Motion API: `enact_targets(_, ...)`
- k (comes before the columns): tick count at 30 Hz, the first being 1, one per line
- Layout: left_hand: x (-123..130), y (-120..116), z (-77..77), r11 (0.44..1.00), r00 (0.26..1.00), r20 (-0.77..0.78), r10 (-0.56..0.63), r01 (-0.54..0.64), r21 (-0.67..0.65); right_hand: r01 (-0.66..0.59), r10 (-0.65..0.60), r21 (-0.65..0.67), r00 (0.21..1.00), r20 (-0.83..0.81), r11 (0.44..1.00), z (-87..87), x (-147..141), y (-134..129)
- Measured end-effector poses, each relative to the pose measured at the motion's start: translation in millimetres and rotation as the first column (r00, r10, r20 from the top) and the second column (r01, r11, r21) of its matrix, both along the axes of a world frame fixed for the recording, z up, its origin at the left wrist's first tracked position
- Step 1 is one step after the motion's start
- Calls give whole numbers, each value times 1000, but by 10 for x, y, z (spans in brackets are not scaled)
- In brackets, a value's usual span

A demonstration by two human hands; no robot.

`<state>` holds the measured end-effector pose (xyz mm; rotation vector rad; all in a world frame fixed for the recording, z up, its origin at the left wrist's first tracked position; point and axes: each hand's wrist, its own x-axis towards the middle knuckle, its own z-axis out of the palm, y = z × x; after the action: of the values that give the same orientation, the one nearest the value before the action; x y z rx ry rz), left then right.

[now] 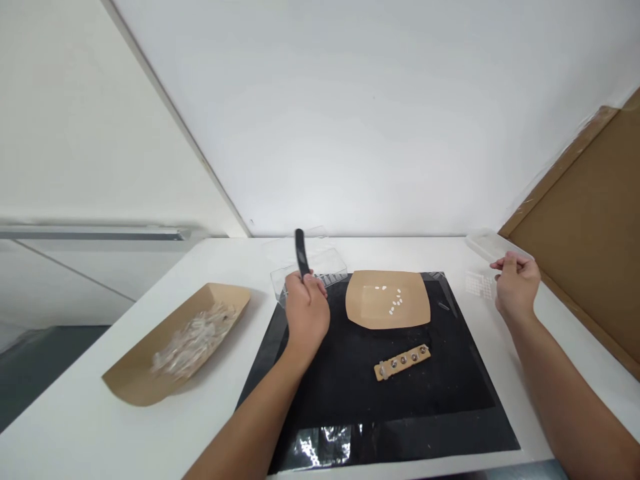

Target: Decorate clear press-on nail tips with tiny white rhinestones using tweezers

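Note:
My left hand (306, 310) is closed around a black-handled tool (301, 252), whose handle points up. It is over the left edge of a black mat (340, 393), in front of a clear plastic box (333, 263). Over the table's right side, my right hand (517, 283) has its fingers pinched together; what they hold is too small to name. A brown paper tray (359, 307) on the mat has several small white pieces in it. Nearer to me lies a tan strip (403, 362) with several round metallic parts.
At the left, a larger brown paper tray (135, 373) holds a pile of clear plastic pieces (195, 340). A translucent case (493, 243) and a sheet with small pinkish squares (479, 285) lie at the back right. Brown cardboard (590, 220) stands along the right side.

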<state>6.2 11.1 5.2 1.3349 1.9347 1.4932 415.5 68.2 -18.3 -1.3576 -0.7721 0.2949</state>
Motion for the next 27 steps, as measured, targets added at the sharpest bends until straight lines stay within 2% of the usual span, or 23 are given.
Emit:
enact_targets(4, 62, -24, -45, 977, 968, -241, -68, 17, -211, -75, 73, -3, 960, 270, 997, 7, -181, -71)
enact_targets(7, 90, -53, -15, 941, 912, -387, -138, -1, -338, -114, 141, -89, 897, 419, 989, -6, -299, -139)
enact_targets(11, 81, -135, 106, 909, 836, -512, -197, -39, -414, -133, 236, -215, 780, 579, 967, -30, -396, -212)
enact_targets(14, -21, -325, 254, 902, 799, -562, -214, -59, -428, -173, 284, -236, 742, 608, 956, -42, -430, -242)
enact_targets(15, -90, -423, 304, 901, 790, -579, -201, -82, -425, -180, 291, -238, 737, 610, 954, -45, -435, -248)
enact_targets(17, -297, -660, 384, 887, 757, -646, -99, -228, -402, -181, 294, -240, 730, 617, 954, -46, -438, -256)
enact_targets(19, -584, -926, 419, 820, 741, -672, 13, -392, -417, -183, 298, -244, 726, 620, 952, -43, -436, -261)
enact_targets(20, -746, -1056, 416, 792, 740, -672, 38, -432, -431, -185, 302, -247, 724, 620, 951, -41, -435, -263)
enact_targets(23, -1224, -1381, 349, 710, 753, -657, 42, -485, -511, -193, 320, -264, 713, 624, 945, -38, -439, -272)
enact_targets(25, -1472, -1519, 281, 668, 747, -662, 64, -525, -528, -193, 326, -271, 699, 636, 943, -42, -448, -277)
enact_targets(27, -1639, -1591, 215, 685, 766, -642, 34, -486, -543, -196, 333, -278, 690, 643, 941, -56, -456, -279)
